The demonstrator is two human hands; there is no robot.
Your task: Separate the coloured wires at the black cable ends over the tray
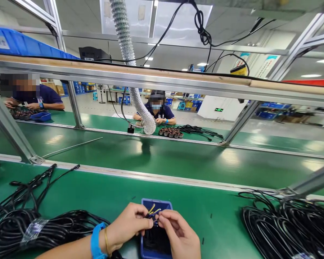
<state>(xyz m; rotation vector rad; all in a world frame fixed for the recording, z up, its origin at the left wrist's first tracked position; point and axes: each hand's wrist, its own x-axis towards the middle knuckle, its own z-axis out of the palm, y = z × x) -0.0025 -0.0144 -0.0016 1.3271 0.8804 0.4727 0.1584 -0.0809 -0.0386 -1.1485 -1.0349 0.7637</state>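
Above a blue bin [157, 202] on the green bench, my left hand [131, 223] pinches the end of a black cable, from which thin yellow and blue wires [152, 209] stick out. A blue band and a gold-coloured bangle circle the left wrist. My right hand [179, 232] meets it from the right, thumb and fingers pressed together at the wire ends; whatever small piece lies between them is too small to make out. Dark small pieces [156, 239] lie inside the bin, partly hidden by my hands.
Bundled black cables [29, 226] lie at the left, and more coiled cables [286, 223] at the right. A metal frame rail [140, 178] crosses behind the bin. A ribbed duct [135, 97] hangs beyond. Two people sit across, near copper-wound parts [170, 132].
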